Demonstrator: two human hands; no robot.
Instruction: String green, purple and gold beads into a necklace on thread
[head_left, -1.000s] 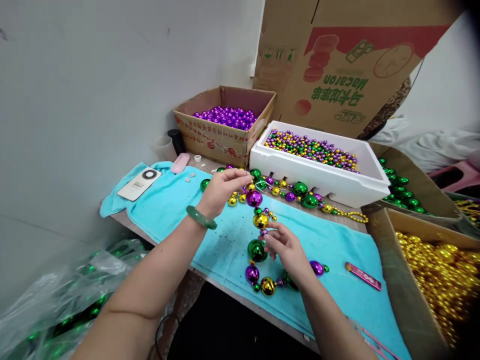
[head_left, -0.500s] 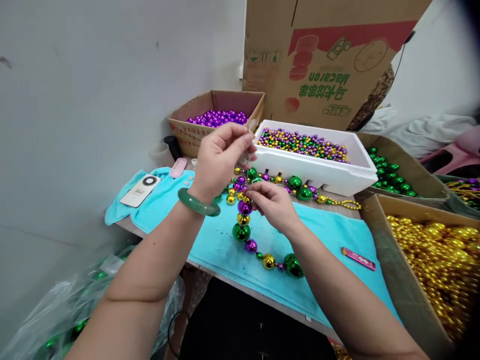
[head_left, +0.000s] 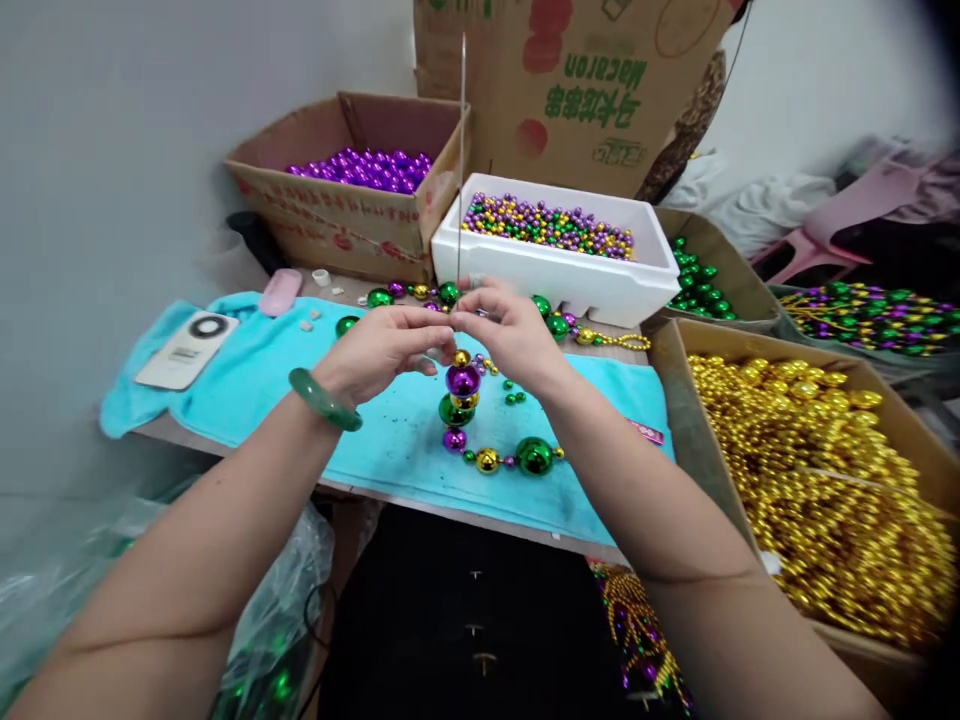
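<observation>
My left hand [head_left: 386, 350], with a green bangle [head_left: 324, 398] at its wrist, is closed in a pinch above the towel. My right hand [head_left: 510, 330] is pinched too, and the fingertips of both meet on the cord of a bead strand. From the pinch a long thin pale line [head_left: 461, 150], stiff cord or needle, stands straight up. Directly below hang the strand's beads: a small gold one, then a purple bead [head_left: 463, 380], gold and green. The lower end of the bead strand [head_left: 534, 456] curves right along the blue towel [head_left: 390, 440].
Behind stand a carton of purple beads [head_left: 330, 215] and a white foam box [head_left: 555, 275] of mixed beads. Gold beads fill a carton [head_left: 712, 430] at right. A phone [head_left: 187, 350] and pink case [head_left: 280, 292] lie left. Another bead strand [head_left: 556, 327] borders the foam box.
My left hand has come down to meet my right hand at the top of the strand. The thin line now rises upright above the fingers. The view has shifted right.
</observation>
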